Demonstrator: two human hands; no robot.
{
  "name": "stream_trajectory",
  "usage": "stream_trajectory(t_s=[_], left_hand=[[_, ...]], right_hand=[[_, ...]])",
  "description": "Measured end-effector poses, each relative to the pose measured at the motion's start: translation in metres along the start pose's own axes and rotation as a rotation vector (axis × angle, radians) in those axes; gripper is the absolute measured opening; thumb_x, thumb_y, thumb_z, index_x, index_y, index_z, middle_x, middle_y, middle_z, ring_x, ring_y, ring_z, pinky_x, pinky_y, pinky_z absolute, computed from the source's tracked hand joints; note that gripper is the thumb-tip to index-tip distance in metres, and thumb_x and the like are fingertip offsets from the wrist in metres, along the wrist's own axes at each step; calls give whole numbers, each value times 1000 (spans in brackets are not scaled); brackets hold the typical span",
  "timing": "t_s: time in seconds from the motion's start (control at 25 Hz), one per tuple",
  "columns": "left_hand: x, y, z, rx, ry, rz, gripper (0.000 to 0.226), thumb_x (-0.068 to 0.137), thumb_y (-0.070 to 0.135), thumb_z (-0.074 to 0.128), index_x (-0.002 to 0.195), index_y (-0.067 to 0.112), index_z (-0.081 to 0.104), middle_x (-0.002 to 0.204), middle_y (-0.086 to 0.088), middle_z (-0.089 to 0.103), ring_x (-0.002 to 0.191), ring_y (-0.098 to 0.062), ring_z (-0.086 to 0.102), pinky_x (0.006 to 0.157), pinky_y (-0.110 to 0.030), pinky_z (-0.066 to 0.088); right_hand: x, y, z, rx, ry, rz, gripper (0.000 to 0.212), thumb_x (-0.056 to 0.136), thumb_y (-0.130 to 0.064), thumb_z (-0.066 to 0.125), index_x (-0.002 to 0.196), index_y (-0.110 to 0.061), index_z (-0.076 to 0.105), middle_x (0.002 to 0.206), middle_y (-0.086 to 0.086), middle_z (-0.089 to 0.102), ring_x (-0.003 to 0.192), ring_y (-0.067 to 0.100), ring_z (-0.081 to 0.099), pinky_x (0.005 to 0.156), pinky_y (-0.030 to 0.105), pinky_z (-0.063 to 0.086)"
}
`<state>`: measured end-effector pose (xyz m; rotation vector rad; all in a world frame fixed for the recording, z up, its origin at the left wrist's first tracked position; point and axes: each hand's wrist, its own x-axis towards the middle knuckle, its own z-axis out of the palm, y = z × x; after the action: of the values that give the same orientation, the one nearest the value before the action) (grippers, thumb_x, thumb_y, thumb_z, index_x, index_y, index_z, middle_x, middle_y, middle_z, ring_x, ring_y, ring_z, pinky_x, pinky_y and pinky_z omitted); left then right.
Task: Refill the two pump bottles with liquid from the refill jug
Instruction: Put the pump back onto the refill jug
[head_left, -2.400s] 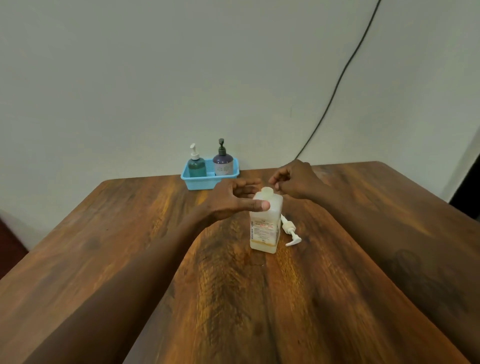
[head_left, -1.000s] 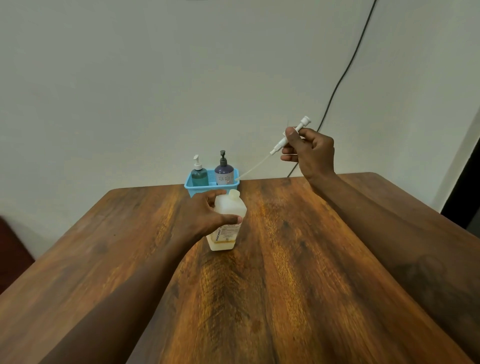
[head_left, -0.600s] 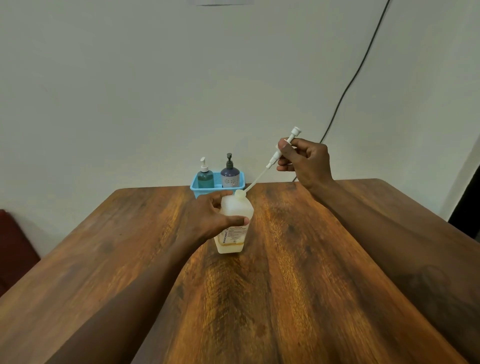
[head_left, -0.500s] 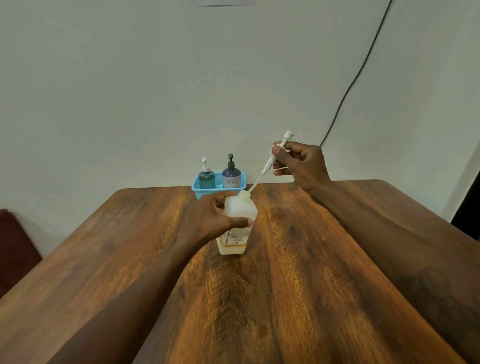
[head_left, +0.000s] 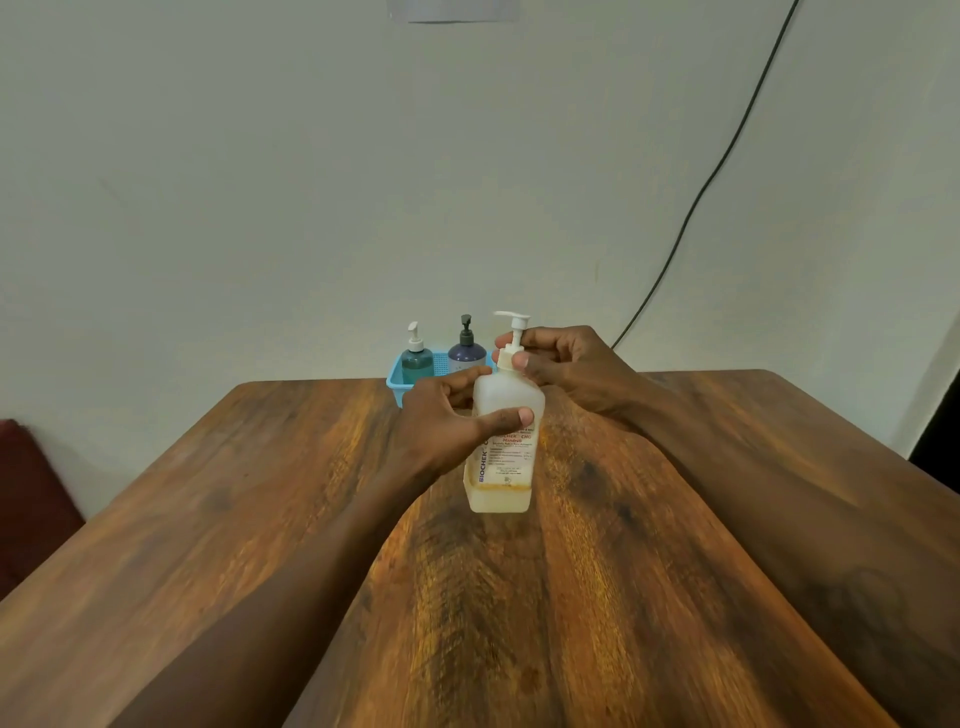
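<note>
White pump (head_left: 515, 332) pinched, R hand (head_left: 571, 366); bottle (head_left: 505, 470) gripped, L hand (head_left: 441, 422).

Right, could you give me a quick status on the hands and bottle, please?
Left hand grips the white bottle, upright. Right hand pinches its pump at the neck. Nothing blocking.

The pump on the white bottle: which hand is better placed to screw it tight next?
Probably the right hand: its fingers pinch the pump at the neck, while the left hand grips the white bottle by its body.
</note>
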<state>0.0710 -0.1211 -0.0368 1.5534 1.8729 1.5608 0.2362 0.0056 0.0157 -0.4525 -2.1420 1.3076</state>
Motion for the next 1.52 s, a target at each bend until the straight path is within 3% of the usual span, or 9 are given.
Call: stream_trajectory(t_s=[0.12, 0.28, 0.4, 0.52, 0.68, 0.92, 1.12, 1.28, 1.52], left_hand=[[-3, 4, 2, 18, 23, 3, 85, 59, 69, 87, 131, 27, 69, 115, 11, 76, 96, -5, 74, 81, -39, 65], [-11, 16, 7, 181, 90, 85, 69, 65, 65, 88, 123, 32, 70, 113, 12, 76, 95, -4, 71, 78, -34, 64], [-10, 25, 8, 220, 101, 123, 70, 66, 63, 88, 123, 28, 71, 117, 8, 75, 97, -5, 69, 80, -30, 61], [-6, 23, 6, 180, 116, 129, 71, 67, 62, 88, 126, 26, 71, 119, 9, 75, 99, -3, 70, 83, -29, 62], [-4, 17, 3, 111, 124, 113, 68, 69, 56, 90, 126, 26, 71, 118, 12, 75, 96, 0, 71, 82, -31, 63], [-3, 14, 5, 180, 131, 142, 69, 65, 64, 88, 124, 33, 71, 114, 12, 76, 96, -4, 72, 78, -36, 64], [1, 7, 3, 115, 134, 103, 69, 67, 60, 89, 125, 28, 72, 115, 11, 76, 97, -2, 72, 82, -35, 64], [3, 2, 0, 97, 87, 85, 67, 67, 59, 90, 124, 29, 72, 113, 13, 76, 97, -1, 72, 83, -38, 64], [-1, 10, 6, 160, 77, 103, 74, 65, 70, 84, 128, 34, 68, 117, 15, 75, 101, -3, 70, 83, -38, 63]], right_hand=[[-3, -5, 3, -126, 102, -17, 45, 85, -28, 80, 124, -9, 69, 114, 0, 75, 104, 10, 72, 86, 26, 60], [-3, -9, 15, -409, 389, 30, 53, 59, -55, 92, 85, -16, 68, 81, -5, 71, 70, 8, 66, 63, 24, 57], [-1, -9, 22, -407, 391, 91, 69, 59, -72, 83, 102, -21, 63, 97, -5, 70, 85, 11, 67, 73, 30, 60], [-1, -10, 19, -21, 227, 6, 67, 84, -43, 79, 140, -22, 49, 124, -1, 70, 109, 13, 69, 92, 36, 59], [-3, -10, 13, 162, 86, -51, 67, 92, -3, 70, 150, -18, 40, 130, 7, 69, 117, 17, 68, 93, 38, 59], [-2, -13, 22, -113, 366, 11, 79, 57, -38, 98, 123, -16, 60, 107, 1, 73, 92, 16, 73, 79, 39, 64], [4, -10, 16, 10, 137, 26, 56, 90, -23, 76, 141, -20, 52, 125, -1, 71, 111, 13, 69, 95, 39, 59], [0, -11, 11, 63, 68, -10, 48, 95, -4, 66, 138, -20, 54, 116, -4, 74, 108, 10, 71, 83, 27, 59], [-1, -6, 24, -194, 365, -30, 56, 67, -43, 92, 109, -18, 65, 100, -3, 71, 88, 11, 69, 77, 28, 61]])
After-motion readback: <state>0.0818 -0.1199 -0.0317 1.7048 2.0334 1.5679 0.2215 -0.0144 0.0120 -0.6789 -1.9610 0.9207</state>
